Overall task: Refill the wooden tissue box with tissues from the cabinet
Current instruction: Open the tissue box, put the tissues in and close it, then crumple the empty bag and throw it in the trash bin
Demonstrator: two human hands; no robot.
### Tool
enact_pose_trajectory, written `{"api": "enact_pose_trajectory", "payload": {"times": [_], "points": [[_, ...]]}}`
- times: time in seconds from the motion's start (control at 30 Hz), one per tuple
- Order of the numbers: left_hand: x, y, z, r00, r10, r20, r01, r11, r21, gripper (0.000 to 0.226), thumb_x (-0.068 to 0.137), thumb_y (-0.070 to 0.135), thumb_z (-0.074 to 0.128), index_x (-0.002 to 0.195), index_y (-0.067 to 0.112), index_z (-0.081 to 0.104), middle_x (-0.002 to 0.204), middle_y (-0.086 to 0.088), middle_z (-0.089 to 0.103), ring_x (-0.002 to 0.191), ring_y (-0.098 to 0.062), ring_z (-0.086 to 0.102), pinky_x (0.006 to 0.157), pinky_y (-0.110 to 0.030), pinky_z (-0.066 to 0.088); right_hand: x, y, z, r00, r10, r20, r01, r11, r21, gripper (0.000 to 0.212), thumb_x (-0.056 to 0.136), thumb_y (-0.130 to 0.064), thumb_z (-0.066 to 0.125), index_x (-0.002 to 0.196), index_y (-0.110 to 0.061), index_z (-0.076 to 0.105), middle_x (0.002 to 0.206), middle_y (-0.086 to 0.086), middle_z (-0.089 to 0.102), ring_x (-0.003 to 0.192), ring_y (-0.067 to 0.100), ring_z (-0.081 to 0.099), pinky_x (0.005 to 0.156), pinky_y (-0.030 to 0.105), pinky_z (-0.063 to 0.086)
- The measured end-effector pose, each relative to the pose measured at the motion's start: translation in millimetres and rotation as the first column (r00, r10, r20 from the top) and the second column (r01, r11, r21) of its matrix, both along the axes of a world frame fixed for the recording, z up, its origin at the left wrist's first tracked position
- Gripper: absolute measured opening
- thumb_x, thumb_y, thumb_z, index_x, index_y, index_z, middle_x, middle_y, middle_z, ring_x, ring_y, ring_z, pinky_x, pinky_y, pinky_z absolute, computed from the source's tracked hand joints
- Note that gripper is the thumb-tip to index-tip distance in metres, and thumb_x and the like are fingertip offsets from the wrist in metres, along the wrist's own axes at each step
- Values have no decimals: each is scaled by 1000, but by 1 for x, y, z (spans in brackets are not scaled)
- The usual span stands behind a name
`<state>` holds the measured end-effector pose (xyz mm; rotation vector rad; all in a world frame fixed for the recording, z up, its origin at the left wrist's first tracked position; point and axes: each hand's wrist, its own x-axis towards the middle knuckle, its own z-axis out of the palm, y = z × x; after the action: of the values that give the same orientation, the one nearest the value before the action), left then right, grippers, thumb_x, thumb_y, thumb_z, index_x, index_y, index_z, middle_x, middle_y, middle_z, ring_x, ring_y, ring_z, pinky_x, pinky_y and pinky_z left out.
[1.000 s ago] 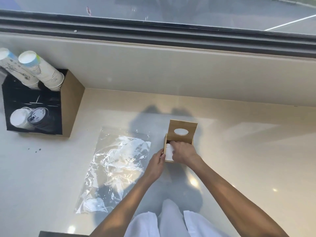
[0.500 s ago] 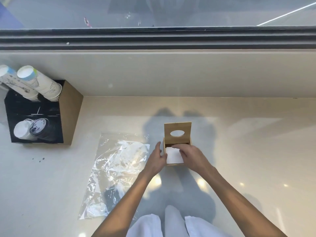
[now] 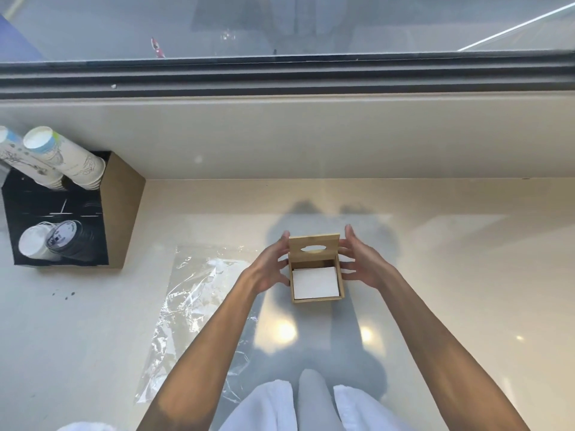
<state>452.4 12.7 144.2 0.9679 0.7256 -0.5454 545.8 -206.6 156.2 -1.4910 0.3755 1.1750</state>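
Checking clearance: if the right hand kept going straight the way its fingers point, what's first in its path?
Probably nothing near: the right hand points past the raised lid toward the back wall; depth unclear.

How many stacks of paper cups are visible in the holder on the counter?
2 upright-tilted cup stacks sit in the holder's top slots: one fully in view, one cut off by the left frame edge. Lids lie below; more stacks may be out of frame.
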Motion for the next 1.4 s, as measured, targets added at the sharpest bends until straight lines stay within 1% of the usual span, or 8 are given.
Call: {"api": "enact_pose_trajectory", "payload": {"times": [0.2,0.33,0.5,0.63,0.73,0.97,1.17,1.4], "points": [[-32,-10,-7,995,94,22,-95,995,38,81,80,34,72,147,45,28,151,5,29,146,-23,24,113,-63,22,-23,-31,-18,999,7,53,-16,982,186,71,86,-45,71,147,-46,35,145,-11,50,136,17,46,117,47,31],[-60,-27,-23,999,-41,20,32,944,327,81,89,13,66,152,35,20,151,-1,32,140,-24,35,110,-42,33,-55,-40,-33,938,196,286,-173,979,-106,86,88,-27,73,155,-39,19,154,-4,30,146,19,27,117,41,28],[-75,-34,-31,994,103,34,-108,896,431,68,94,18,62,152,24,26,155,-7,32,140,-23,36,109,-36,34,-72,-40,-44,856,203,475,-81,961,-265,83,91,-38,67,156,-32,16,162,-13,18,149,12,17,121,42,21],[-67,-37,-17,993,118,-4,-113,962,248,54,100,43,44,151,32,26,157,5,31,144,-17,30,116,-43,25,-72,-23,-33,977,-64,203,77,995,-59,60,96,-58,45,151,-42,28,153,-17,34,139,18,39,110,40,38],[-29,-36,7,994,-76,79,57,974,220,38,96,34,53,133,30,49,133,4,60,122,-21,58,94,-41,52,-50,5,-15,947,40,320,-32,999,-29,36,99,-35,53,134,-40,52,128,-13,63,118,19,61,90,33,50],[92,2,45,966,-172,195,46,853,520,66,73,-11,37,133,14,46,108,-4,61,91,-18,59,56,-19,50,57,55,22,832,39,554,-14,999,-49,76,85,12,47,145,-34,39,114,-9,65,98,10,60,80,28,49],[126,16,-71,952,-304,38,201,712,673,63,69,5,45,131,19,44,123,-4,62,114,-25,59,100,-44,49,69,62,-25,892,67,448,-4,990,-141,68,85,8,47,139,-33,45,111,1,67,97,23,62,72,30,50],[119,25,4,927,-373,21,274,715,643,43,95,9,43,136,19,38,115,-1,52,96,-22,56,68,-32,47,67,53,-19,918,24,397,35,989,-140,70,95,-21,62,153,-35,26,140,-10,48,129,21,51,100,35,46]]}}
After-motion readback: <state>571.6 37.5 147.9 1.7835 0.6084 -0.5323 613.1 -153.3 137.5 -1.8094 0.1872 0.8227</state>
